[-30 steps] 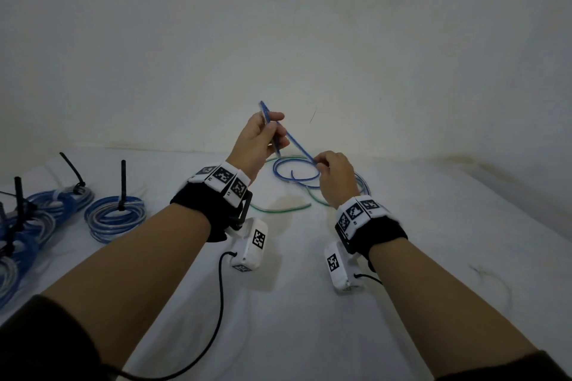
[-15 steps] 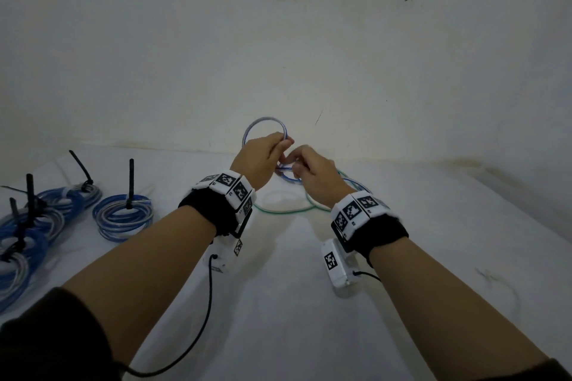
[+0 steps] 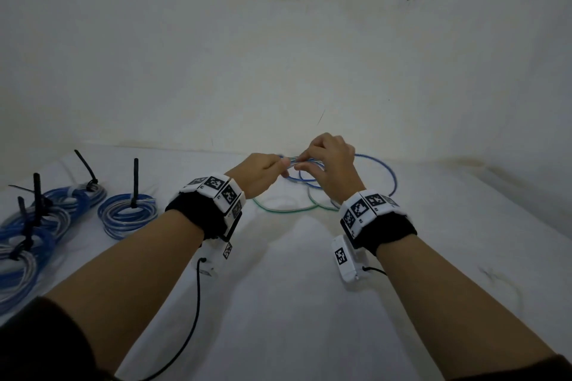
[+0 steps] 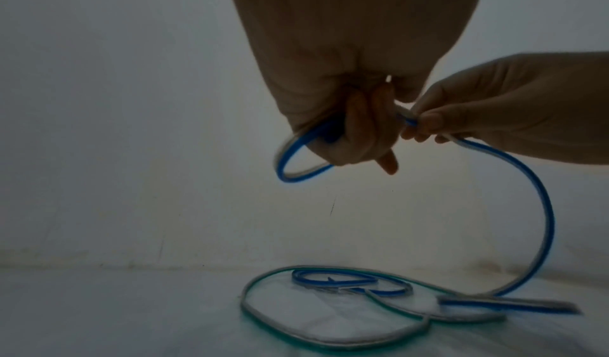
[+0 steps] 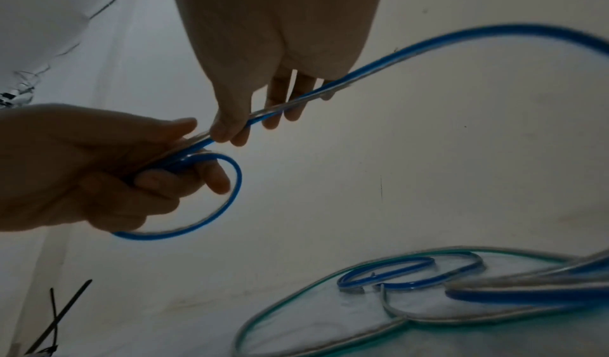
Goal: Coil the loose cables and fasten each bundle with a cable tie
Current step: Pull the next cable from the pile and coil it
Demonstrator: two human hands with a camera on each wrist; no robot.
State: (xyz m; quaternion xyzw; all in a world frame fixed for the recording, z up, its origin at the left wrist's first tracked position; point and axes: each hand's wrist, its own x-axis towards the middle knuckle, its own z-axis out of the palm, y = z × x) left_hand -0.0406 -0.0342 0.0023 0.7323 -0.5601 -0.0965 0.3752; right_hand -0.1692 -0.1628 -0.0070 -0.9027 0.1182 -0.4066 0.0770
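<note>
Blue cable (image 4: 544, 206): left hand (image 3: 260, 175) is clenching its first loop for anchoring; right hand (image 3: 331, 164), just beside, is pinching the slack, feeding another turn.

A bare, plain indoor room is shown; its exact kind cannot be told. The upper half of the head view is filled by an unpainted-looking whitish wall (image 3: 278, 40), marked with small dark scuffs at the upper right and brownish stains along its base. Below it, a surface covered with a wrinkled white sheet (image 3: 294, 303) is spread across the lower frame. At the left edge, coiled blue cable bundles (image 3: 127, 213) bound with upright black cable ties (image 3: 135, 182) are laid out on the sheet. No furniture or fittings are visible.
</note>
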